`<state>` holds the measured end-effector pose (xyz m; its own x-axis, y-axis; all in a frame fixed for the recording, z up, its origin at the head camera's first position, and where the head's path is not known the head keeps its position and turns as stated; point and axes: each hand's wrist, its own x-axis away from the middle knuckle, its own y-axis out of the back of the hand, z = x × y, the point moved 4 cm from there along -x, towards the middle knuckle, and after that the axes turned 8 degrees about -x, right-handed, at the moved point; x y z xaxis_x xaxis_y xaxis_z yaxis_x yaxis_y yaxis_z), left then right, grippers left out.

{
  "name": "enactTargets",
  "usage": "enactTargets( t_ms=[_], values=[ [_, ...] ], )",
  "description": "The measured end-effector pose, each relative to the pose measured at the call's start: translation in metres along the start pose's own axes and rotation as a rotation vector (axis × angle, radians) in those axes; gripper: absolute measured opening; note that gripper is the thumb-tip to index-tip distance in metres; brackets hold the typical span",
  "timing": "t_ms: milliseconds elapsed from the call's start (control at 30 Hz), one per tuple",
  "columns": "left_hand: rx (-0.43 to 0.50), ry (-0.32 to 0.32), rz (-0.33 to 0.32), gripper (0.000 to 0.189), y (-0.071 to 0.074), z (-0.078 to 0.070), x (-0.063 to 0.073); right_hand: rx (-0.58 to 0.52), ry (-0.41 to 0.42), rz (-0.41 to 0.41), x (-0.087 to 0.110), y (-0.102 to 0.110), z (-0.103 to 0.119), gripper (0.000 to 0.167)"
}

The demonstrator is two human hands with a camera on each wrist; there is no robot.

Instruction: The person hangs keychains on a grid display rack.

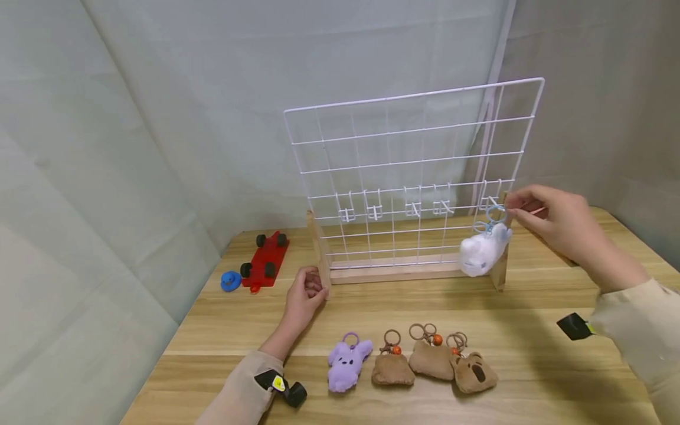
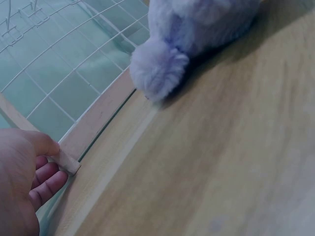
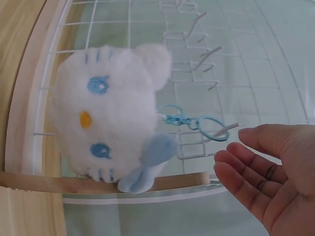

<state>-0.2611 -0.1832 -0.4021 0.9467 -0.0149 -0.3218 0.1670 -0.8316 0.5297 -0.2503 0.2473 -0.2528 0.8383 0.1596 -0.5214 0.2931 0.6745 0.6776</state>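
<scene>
A white plush cat keychain [image 3: 113, 103] with a blue bow hangs by its blue ring [image 3: 214, 129] from the rightmost hook [image 1: 490, 200] of a white wire grid rack [image 1: 409, 159]. My right hand [image 1: 555, 221] is just beside that hook, its thumb tip close to the hook's end and its loosely bent fingers [image 3: 251, 172] apart from the ring. Low on the rack's left side, my left hand [image 1: 304, 301] grips the foot of the wooden side support [image 2: 69, 160] between thumb and fingers.
In front of the rack lie a purple plush keychain [image 1: 346, 366] and several brown plush keychains, including a koala-like one [image 1: 474, 375]. A red toy car [image 1: 265, 260] and a small blue duck-like toy [image 1: 231, 281] are at the left. Other hooks [image 1: 374, 211] line the grid.
</scene>
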Motion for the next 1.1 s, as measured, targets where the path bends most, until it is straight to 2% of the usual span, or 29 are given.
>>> enactTargets(
  t_ms=[133,267,533,700,900,1100],
  values=[
    [-0.012,0.002,0.014,0.043,0.001,-0.008,0.002,-0.006,0.022,-0.044,0.007,0.004,0.005,0.018],
    [-0.011,-0.006,0.015,0.043,0.002,-0.009,0.002,-0.003,0.04,-0.058,0.014,0.006,0.011,0.02],
    [-0.007,-0.012,0.018,0.043,0.002,-0.006,-0.001,0.005,0.153,-0.092,0.031,0.002,0.022,0.021],
    [-0.012,-0.015,0.016,0.044,0.002,-0.005,0.0,-0.044,0.244,-0.109,0.043,-0.003,0.028,0.024],
    [-0.011,-0.02,0.008,0.044,0.004,-0.005,0.002,-0.11,0.301,-0.082,0.055,-0.014,0.032,0.032],
    [-0.004,-0.023,0.016,0.044,0.004,-0.007,0.003,-0.104,0.321,-0.016,0.066,-0.025,0.033,0.035]
  ],
)
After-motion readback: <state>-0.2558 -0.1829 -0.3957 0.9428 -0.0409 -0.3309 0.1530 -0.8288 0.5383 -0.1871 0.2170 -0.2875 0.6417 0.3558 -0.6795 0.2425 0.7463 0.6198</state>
